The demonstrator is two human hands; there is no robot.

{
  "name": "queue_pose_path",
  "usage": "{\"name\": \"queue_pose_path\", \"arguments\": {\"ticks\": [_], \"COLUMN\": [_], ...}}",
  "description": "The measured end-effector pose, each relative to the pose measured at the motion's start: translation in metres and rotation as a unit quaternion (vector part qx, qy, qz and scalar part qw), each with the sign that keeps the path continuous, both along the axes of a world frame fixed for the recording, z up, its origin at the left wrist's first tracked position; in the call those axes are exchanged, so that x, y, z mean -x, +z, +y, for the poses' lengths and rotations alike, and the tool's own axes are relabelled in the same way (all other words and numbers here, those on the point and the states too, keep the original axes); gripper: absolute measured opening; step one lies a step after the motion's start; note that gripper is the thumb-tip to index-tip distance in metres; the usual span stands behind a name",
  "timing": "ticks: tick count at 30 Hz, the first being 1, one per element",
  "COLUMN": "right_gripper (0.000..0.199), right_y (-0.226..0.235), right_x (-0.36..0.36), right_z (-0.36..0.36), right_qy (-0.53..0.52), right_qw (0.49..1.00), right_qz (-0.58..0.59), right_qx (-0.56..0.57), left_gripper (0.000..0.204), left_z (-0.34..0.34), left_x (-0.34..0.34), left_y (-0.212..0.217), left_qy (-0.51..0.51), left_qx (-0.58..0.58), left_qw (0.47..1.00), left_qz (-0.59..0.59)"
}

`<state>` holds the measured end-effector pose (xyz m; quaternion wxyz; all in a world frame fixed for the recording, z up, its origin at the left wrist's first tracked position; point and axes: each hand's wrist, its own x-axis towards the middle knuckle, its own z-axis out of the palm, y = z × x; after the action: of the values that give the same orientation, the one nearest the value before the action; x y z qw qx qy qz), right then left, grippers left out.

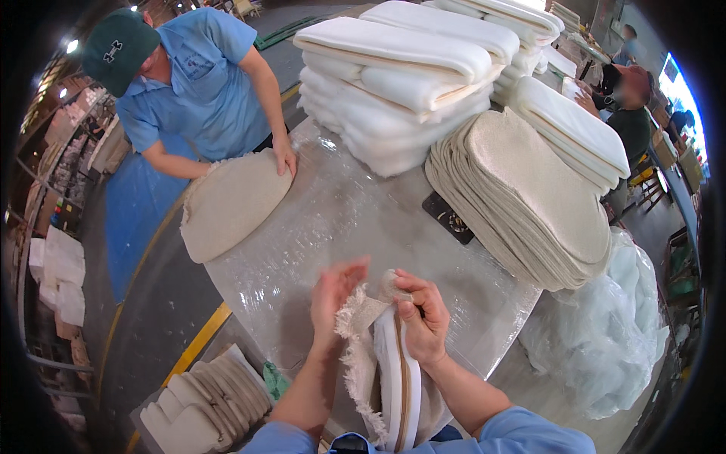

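A beige fabric cover point(364, 312) with a frayed edge is partly drawn over a white foam-and-padding cushion point(389, 371), which stands on edge against the near side of the table. A brown layer runs through the cushion's middle. My right hand point(423, 314) is closed on the cover at the cushion's far end, thumb and fingers pinching the cloth. Just left of the frayed edge, my left hand point(336, 295) is blurred, its fingers stretched out and apparently holding nothing. The cushion's lower end is hidden near my body.
Plastic film covers the table point(302, 219). A stack of beige covers point(522, 189) stands at right, beside a small black device point(448, 218). White padded cushions point(401, 76) are piled behind. Across the table, a co-worker point(193, 83) handles a covered cushion point(238, 200). Clear plastic point(605, 325) bulges at right.
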<state>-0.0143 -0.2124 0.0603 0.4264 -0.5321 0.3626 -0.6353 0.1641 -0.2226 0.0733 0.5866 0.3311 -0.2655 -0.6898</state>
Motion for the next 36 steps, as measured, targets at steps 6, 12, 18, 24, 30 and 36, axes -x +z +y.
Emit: {"name": "queue_pose_path", "arguments": {"ticks": [6,12,18,24,30,36], "right_gripper": [0.008,0.013,0.029,0.073,0.093,0.091], "right_y": [0.009,0.008,-0.012,-0.006,-0.001,0.037], "right_x": [0.008,0.005,0.020,0.017,-0.004,0.028], "right_z": [0.006,0.008,-0.015,-0.115,-0.081,-0.037], "right_qy": [-0.038,0.015,0.222,0.272,0.376,0.226], "right_qw": [0.995,0.992,0.943,0.904,0.853,0.941], "right_qz": [0.087,0.120,-0.092,-0.040,-0.127,0.074], "right_qx": [0.001,-0.030,-0.231,-0.327,-0.339,-0.240], "left_gripper": [0.077,0.078,0.067,0.068,0.060,0.060], "left_z": [-0.031,-0.036,-0.020,0.027,0.095,0.120], "left_x": [0.052,0.040,-0.016,-0.005,-0.007,0.005], "left_y": [0.032,0.039,0.056,0.098,0.131,0.156], "left_qy": [-0.085,-0.140,-0.147,-0.103,-0.020,-0.008], "left_qx": [-0.063,-0.253,-0.315,-0.205,-0.166,-0.133], "left_qw": [0.955,0.918,0.875,0.912,0.928,0.948], "left_qz": [-0.277,-0.271,-0.338,-0.341,-0.332,-0.291]}}
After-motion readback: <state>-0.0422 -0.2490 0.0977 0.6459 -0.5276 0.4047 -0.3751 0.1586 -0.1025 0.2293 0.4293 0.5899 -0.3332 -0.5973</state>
